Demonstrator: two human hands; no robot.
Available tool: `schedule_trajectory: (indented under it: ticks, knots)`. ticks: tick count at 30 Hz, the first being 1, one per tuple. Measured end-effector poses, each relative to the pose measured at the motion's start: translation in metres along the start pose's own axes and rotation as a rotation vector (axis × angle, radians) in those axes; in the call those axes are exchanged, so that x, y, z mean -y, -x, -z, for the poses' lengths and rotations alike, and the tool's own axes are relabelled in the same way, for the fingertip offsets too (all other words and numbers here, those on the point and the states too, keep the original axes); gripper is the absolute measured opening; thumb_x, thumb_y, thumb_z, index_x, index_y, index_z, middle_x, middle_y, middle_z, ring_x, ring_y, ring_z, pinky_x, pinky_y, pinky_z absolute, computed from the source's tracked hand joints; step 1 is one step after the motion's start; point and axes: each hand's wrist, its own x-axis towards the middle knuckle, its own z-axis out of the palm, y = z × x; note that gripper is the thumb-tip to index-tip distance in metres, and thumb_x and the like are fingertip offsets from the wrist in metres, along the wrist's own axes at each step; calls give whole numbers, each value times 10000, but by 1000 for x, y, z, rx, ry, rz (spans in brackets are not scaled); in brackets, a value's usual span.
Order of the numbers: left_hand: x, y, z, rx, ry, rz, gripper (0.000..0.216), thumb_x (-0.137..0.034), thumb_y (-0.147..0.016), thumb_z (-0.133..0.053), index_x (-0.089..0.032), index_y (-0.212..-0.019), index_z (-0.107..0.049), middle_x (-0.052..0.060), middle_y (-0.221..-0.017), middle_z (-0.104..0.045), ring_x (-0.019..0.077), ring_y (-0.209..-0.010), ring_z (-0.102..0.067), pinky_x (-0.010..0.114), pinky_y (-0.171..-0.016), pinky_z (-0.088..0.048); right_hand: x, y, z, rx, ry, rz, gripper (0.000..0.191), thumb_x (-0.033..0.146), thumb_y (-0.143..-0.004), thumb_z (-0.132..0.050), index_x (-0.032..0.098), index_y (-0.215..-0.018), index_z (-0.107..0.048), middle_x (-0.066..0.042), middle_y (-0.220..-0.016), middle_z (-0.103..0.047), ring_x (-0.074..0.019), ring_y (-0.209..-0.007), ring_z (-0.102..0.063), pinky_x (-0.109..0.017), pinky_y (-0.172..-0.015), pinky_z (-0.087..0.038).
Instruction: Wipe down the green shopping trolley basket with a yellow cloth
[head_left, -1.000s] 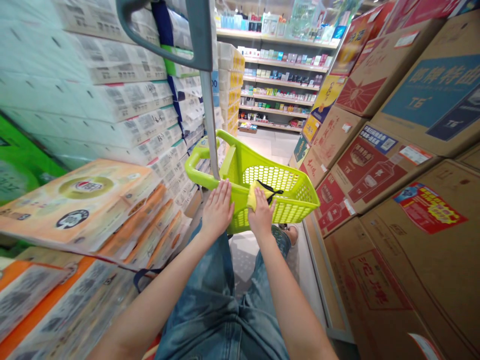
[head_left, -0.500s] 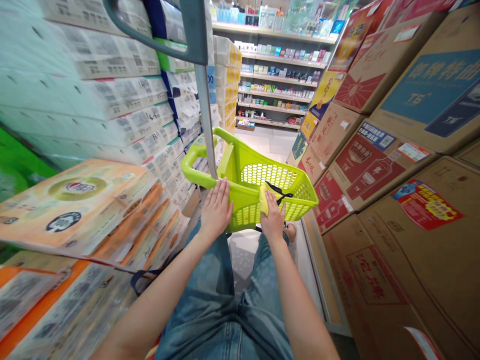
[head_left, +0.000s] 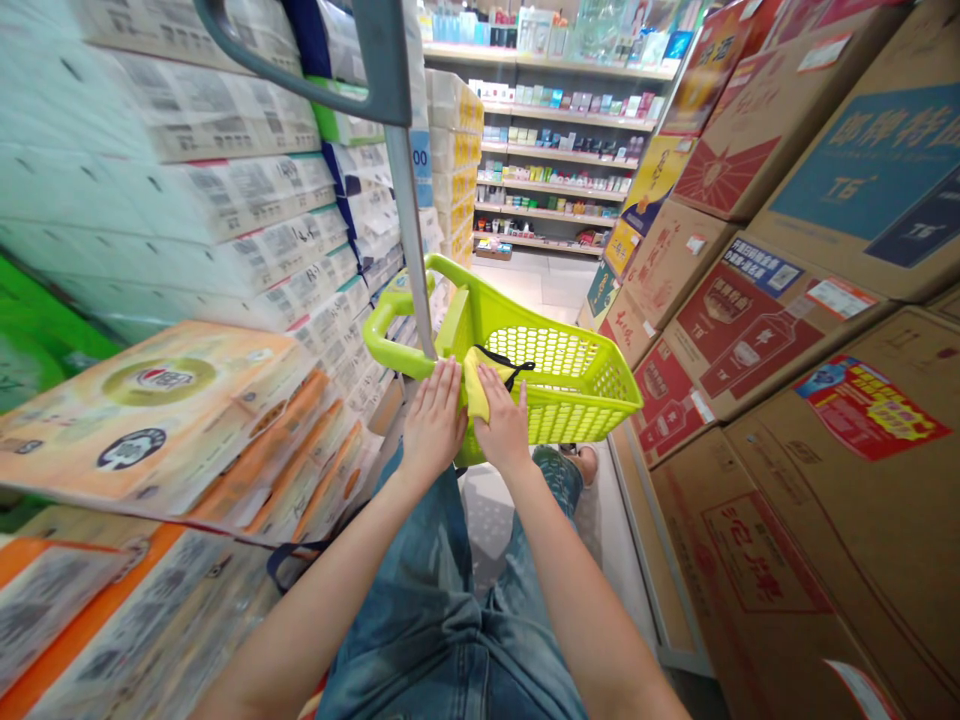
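Note:
A lime-green shopping basket (head_left: 551, 322) with perforated walls and a tall pull handle (head_left: 407, 205) stands in front of my legs. My left hand (head_left: 433, 420) lies flat on its near rim beside the foot of the pole, fingers stretched out together. Just to its right, my right hand (head_left: 502, 428) holds a yellow cloth (head_left: 472, 385) against the same rim, fingers draped over it. A black strap (head_left: 517, 368) trails from the cloth into the basket, which shows no goods inside. Part of the cloth is hidden beneath my right hand.
Stacked cardboard cartons (head_left: 780, 320) wall the right side. White wrapped packs (head_left: 255, 190) and an orange-topped box (head_left: 161, 400) crowd the left. Shelves of small products (head_left: 555, 180) stand at the aisle's far end. The pale floor (head_left: 517, 268) runs between.
My right hand has slid the yellow cloth leftward along the basket's near rim, close to my left hand. My left hand stays in place.

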Motion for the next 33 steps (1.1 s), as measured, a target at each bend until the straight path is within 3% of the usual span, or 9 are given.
schedule_trajectory:
  ticks: [7,10,13,18,21,24,30,33]
  knots:
    - [-2,-1,-4,-12,-5,23,671,-256,-978,-380,-87,-1578,-132,106,-1627,-238,228,-1519,-186,414,-1220,-224,-74,33,21,-100,97,-189,719,95,-796,-428,247,-1497,-376,-52,-1566,-406,-188,-1479,-314,-532,-1236,25]
    - [-1,-1,-4,-9,6,19,677,-248,-973,-384,-92,-1579,-128,104,-1628,-235,227,-1521,-179,413,-1224,-216,-82,34,23,-152,109,-287,687,110,-810,-427,216,-1488,-400,-74,-1558,-416,-210,-1475,-325,-538,-1237,15]
    - [0,-1,-3,-8,15,15,668,-252,-973,-375,-86,-1577,-141,107,-1630,-230,230,-1523,-169,415,-1225,-211,-58,20,15,-156,102,-339,647,146,-831,-440,166,-1478,-417,-119,-1548,-421,-248,-1471,-332,-566,-1233,-29]
    - [1,1,-1,-8,21,-7,676,-204,-945,-373,-96,-1576,-156,106,-1634,-220,234,-1524,-165,417,-1224,-214,10,-4,-5,-23,-19,-71,666,159,-824,-453,163,-1487,-397,-88,-1561,-405,-203,-1476,-321,-509,-1245,-59]
    - [2,1,1,-3,28,-11,698,-199,-929,-389,-102,-1578,-151,112,-1632,-227,236,-1523,-169,421,-1223,-218,21,-4,-4,3,-38,-17,680,146,-815,-447,190,-1491,-391,-57,-1571,-393,-179,-1478,-313,-487,-1248,-8]
    - [0,1,1,-1,17,-4,682,-231,-950,-384,-84,-1574,-152,119,-1627,-240,230,-1522,-175,418,-1226,-210,-2,8,4,8,16,-34,714,122,-798,-440,227,-1501,-372,-44,-1573,-392,-178,-1474,-321,-516,-1238,39]
    - [-2,1,0,-15,4,13,670,-249,-972,-371,-94,-1578,-133,116,-1625,-246,229,-1518,-189,422,-1221,-218,-74,36,24,-85,96,-234,713,109,-808,-422,254,-1504,-370,-56,-1560,-417,-201,-1474,-323,-560,-1231,12]
    - [-3,1,1,-20,5,9,664,-245,-975,-362,-97,-1579,-131,111,-1625,-243,225,-1518,-189,419,-1221,-221,-81,37,26,-133,96,-292,690,108,-810,-429,232,-1489,-403,-72,-1548,-433,-217,-1465,-341,-559,-1232,12]
